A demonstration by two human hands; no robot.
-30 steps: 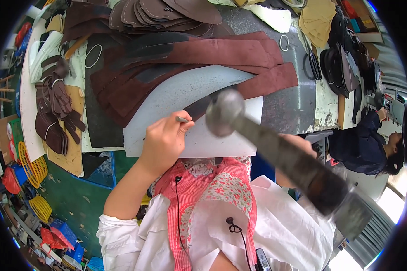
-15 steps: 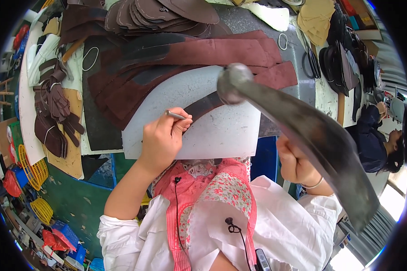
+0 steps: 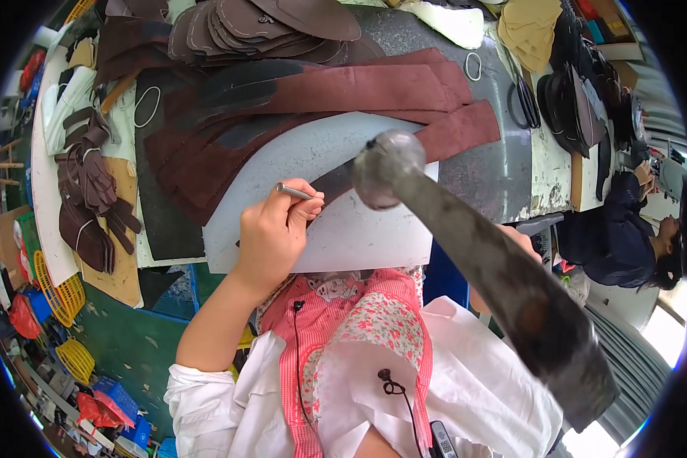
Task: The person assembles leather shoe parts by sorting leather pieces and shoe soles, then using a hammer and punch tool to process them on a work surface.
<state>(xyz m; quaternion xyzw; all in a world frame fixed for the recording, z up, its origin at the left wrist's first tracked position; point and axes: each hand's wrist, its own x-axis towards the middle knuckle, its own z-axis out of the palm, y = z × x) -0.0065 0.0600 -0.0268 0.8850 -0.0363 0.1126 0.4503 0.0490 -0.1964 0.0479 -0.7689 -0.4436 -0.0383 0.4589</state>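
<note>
My left hand [image 3: 271, 238] is closed on a slim metal punch [image 3: 293, 191], pinched between thumb and fingers and tilted. It rests over a narrow dark leather strip [image 3: 333, 185], which lies on a white board [image 3: 374, 240]. The punch's lower tip is hidden by my fingers. A metal hammer [image 3: 504, 263] with a rounded head is raised close to the camera, its head covering part of the strip. Behind its handle, my right hand [image 3: 520, 241] shows only in part, closed around the hammer.
Beyond the board are layered reddish-brown leather pieces [image 3: 359, 88] and a stack of stitched brown pieces [image 3: 244, 27]. Bundled brown strips [image 3: 91, 183] lie at left, tan pieces [image 3: 530, 34] at far right. Another person [image 3: 614, 229] is at the right.
The hammer has shifted left, and its handle now covers more of my right hand. My left hand and the punch have hardly moved.
</note>
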